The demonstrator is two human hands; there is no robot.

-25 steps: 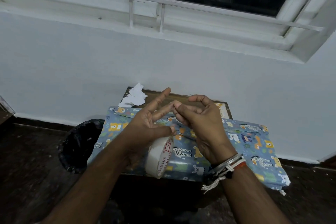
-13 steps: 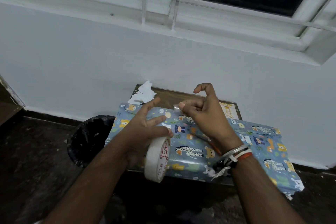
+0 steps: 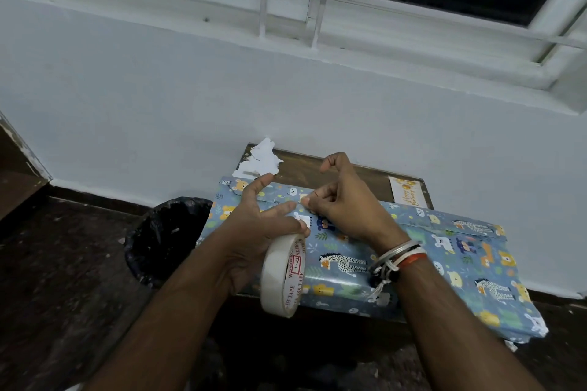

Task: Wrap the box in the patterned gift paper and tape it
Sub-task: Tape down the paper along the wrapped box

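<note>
Pinching the tape end [image 3: 303, 200] mid-frame, the right hand [image 3: 346, 209] may let it twist and stick to itself; the left hand [image 3: 254, 232] grips the tape roll [image 3: 281, 279].

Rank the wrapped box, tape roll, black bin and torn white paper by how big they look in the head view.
1. wrapped box
2. black bin
3. tape roll, though nearest the camera
4. torn white paper
</note>
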